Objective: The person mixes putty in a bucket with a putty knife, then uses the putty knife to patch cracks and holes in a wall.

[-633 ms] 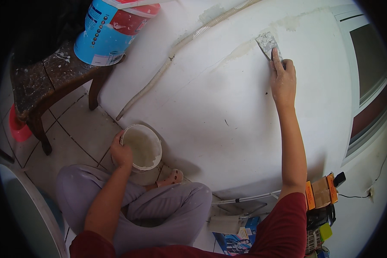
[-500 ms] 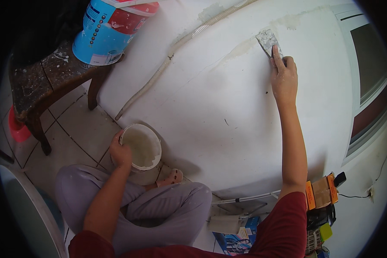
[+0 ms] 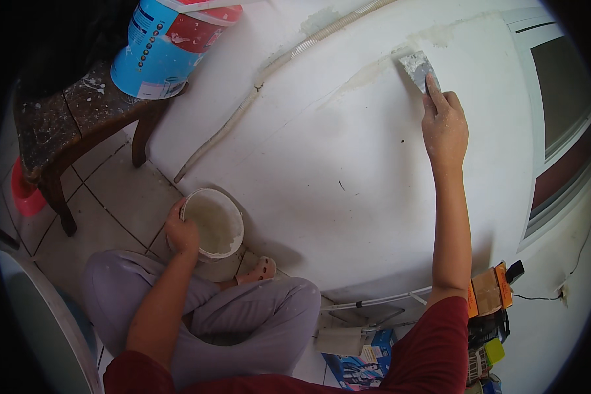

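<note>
My right hand (image 3: 444, 128) grips a putty knife (image 3: 415, 65), its blade coated in pale grey filler, against the white wall (image 3: 335, 217) on a long pale patched streak (image 3: 358, 80) near a thin crack. My left hand (image 3: 181, 230) is closed round the rim of a white bucket (image 3: 217, 230) with pale grey material inside, held above the floor beside my bent legs (image 3: 262, 315).
A paint-spattered wooden stool (image 3: 59, 131) bears a blue-and-red pail (image 3: 154, 59) at upper left. A corrugated hose (image 3: 230, 125) runs along the wall. A window (image 3: 555, 98) is at right. Boxes (image 3: 489, 292) and clutter sit at lower right; a red plastic item (image 3: 25, 190) is beside the stool.
My right hand and the putty knife have moved slightly to the right along the wall. My left hand and the bucket look nearly the same.
</note>
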`<move>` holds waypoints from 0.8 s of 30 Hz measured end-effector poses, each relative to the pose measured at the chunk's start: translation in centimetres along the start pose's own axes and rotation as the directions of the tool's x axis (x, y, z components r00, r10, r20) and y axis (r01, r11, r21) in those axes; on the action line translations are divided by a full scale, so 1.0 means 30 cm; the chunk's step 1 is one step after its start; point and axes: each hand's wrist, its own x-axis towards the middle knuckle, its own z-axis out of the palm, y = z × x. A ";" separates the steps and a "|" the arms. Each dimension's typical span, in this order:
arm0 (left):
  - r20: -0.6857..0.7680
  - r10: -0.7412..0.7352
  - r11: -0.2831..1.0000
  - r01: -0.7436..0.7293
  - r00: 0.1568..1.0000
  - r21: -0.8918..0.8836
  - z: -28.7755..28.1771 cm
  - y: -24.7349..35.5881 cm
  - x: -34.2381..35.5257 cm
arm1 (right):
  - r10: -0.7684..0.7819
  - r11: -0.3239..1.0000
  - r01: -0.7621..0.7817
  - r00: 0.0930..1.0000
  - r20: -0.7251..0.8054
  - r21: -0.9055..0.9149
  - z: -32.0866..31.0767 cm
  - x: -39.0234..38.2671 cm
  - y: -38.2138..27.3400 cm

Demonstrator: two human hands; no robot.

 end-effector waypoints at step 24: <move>-0.015 0.017 1.000 -0.016 1.000 0.017 0.005 0.011 -0.005 | -0.080 0.985 0.098 0.988 0.132 -0.139 -0.016 0.018 -0.146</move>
